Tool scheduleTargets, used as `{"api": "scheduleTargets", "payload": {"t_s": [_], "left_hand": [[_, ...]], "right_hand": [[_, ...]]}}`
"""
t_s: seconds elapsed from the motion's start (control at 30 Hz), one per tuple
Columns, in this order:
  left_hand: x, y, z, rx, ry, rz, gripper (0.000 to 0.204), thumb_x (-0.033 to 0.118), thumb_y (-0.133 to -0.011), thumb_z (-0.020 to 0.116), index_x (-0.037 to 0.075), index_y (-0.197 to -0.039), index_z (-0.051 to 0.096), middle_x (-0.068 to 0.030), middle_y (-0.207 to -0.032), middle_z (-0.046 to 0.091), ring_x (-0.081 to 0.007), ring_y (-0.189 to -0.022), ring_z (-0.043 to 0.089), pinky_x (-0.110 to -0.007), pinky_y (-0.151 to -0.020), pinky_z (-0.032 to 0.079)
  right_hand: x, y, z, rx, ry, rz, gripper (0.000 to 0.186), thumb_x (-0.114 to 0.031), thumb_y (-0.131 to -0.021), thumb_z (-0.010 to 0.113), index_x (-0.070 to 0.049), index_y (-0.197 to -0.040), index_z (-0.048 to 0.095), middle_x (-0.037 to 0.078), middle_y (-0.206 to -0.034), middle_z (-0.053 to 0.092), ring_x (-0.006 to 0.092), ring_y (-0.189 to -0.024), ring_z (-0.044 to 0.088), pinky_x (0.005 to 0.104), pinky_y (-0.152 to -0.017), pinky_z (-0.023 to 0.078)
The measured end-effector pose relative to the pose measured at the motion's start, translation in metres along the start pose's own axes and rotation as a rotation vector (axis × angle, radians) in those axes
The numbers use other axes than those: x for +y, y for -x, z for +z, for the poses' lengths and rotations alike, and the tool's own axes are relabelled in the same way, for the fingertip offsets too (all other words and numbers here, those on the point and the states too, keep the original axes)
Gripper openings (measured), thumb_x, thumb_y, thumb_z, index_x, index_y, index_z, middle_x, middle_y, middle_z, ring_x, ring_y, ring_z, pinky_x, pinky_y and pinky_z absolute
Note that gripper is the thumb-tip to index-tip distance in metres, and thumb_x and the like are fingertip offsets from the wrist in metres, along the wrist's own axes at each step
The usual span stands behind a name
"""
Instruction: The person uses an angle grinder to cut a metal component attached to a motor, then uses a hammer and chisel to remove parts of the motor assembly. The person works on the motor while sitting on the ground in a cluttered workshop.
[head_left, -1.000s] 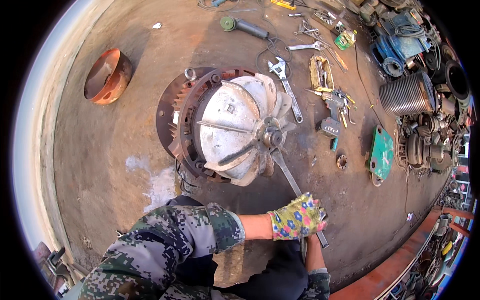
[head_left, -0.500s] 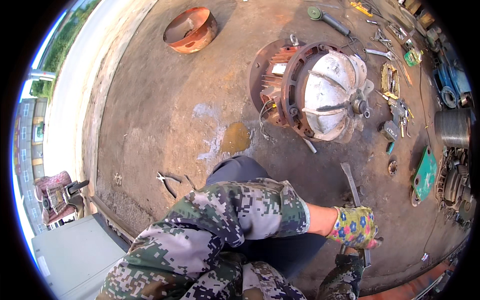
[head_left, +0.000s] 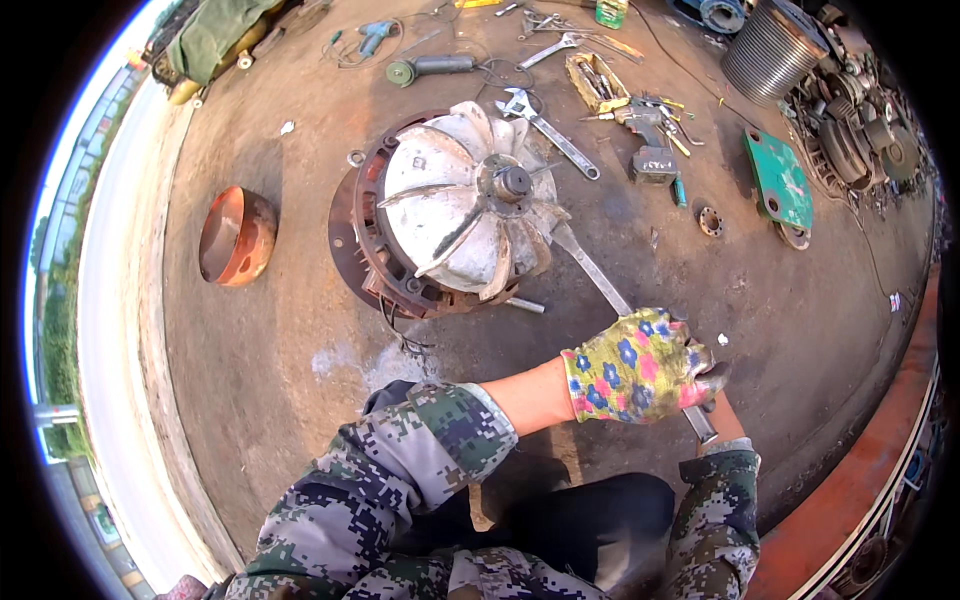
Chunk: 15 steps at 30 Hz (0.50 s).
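My left hand (head_left: pixel 635 368), in a yellow-green flowered work glove, is wrapped round a long flat metal pry bar (head_left: pixel 598 272). The bar slants up and left, its far end at the lower edge of a ribbed whitish end cover (head_left: pixel 445 195); whether they touch I cannot tell. This cover tops a rusty motor (head_left: pixel 362 235) on the floor. Behind my left hand, the bare right wrist (head_left: pixel 728 425) reaches toward the bar's near end; that hand's fingers are mostly hidden. A short metal rod (head_left: pixel 525 305) lies beside the motor.
A rusty open drum ring (head_left: pixel 240 235) stands to the left. Beyond the motor lie an angle grinder (head_left: pixel 430 67), an adjustable wrench (head_left: pixel 548 133), a cordless drill (head_left: pixel 650 140) and a yellow tool tray (head_left: pixel 597 82). A green plate (head_left: pixel 778 178) and a grooved drum (head_left: pixel 772 50) are at right.
My view has swung to the right, so the motor appears further left. The pry bar, gripped by my left hand, has moved from apart from the motor up to its whitish cover.
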<state>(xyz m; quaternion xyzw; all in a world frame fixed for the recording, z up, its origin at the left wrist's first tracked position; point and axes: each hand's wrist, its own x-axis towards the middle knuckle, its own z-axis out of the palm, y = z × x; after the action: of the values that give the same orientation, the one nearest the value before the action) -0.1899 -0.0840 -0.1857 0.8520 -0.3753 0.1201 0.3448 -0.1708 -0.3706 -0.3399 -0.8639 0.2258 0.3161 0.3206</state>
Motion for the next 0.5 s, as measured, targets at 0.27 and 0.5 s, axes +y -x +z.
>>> {"api": "scheduleTargets", "payload": {"t_s": [0.27,0.5], "left_hand": [[-0.023,0.022,-0.024,0.154,-0.181,0.293,0.057,0.046,-0.056,0.078,0.02,-0.106,0.073,-0.0002,-0.088,0.059,-0.0245,-0.079,0.062,-0.042,-0.066,0.05],[-0.043,0.045,-0.038,0.015,-0.287,0.439,0.037,0.04,-0.057,0.074,0.019,-0.086,0.064,-0.0007,-0.086,0.057,-0.0252,-0.081,0.063,-0.042,-0.069,0.051]], "right_hand": [[0.113,-0.065,0.116,0.261,0.026,-0.197,0.035,-0.032,-0.083,0.074,0.003,-0.089,0.076,0.024,-0.085,0.074,0.0381,-0.078,0.076,0.0465,-0.07,0.058],[0.074,0.031,0.193,0.24,-0.027,0.034,0.036,-0.033,-0.082,0.074,0.001,-0.091,0.077,0.023,-0.086,0.075,0.0417,-0.085,0.075,0.0473,-0.074,0.057]]}}
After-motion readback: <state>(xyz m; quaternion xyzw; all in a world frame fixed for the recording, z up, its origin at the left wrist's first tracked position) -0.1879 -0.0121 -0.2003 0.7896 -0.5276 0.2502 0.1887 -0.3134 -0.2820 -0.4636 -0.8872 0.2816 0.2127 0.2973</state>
